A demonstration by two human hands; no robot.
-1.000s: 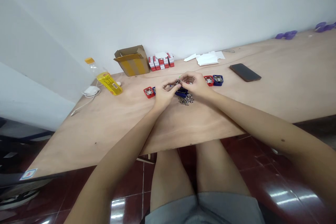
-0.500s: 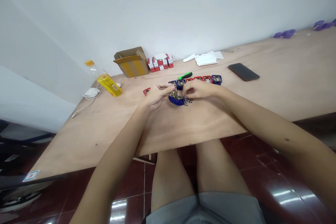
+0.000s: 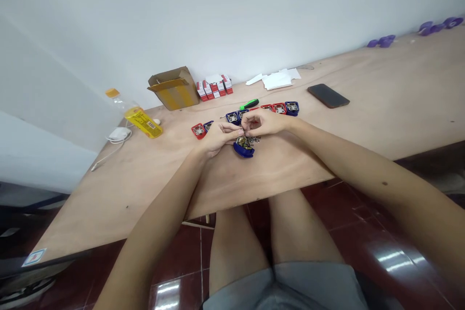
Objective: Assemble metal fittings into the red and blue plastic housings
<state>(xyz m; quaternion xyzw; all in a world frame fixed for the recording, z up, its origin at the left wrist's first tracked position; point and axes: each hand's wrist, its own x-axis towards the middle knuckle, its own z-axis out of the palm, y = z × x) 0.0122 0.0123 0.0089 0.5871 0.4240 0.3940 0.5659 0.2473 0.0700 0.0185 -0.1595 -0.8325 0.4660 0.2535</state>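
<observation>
Over the wooden table (image 3: 327,155) my left hand (image 3: 217,136) and my right hand (image 3: 265,122) meet, fingers pinched together on a small metal part (image 3: 248,132) that I cannot name. Just below them sits a small blue dish (image 3: 244,149) holding brass-coloured metal pieces. Behind the hands runs a row of red and blue padlock-like pieces (image 3: 279,107), with a red one (image 3: 198,130) and a blue one at the left end. A green-handled screwdriver (image 3: 248,104) lies behind the row.
A dark phone (image 3: 328,95) lies to the right, white papers (image 3: 276,79) behind it. At the wall stand a cardboard box (image 3: 173,88) and small red-white boxes (image 3: 214,86). A yellow bottle (image 3: 138,115) and a white charger (image 3: 116,134) lie left. Purple parts (image 3: 381,40) sit far right.
Both hands have drawn a little nearer to me, uncovering the row of red and blue pieces and the screwdriver. The blue dish now shows below the fingers. The view has shifted slightly.
</observation>
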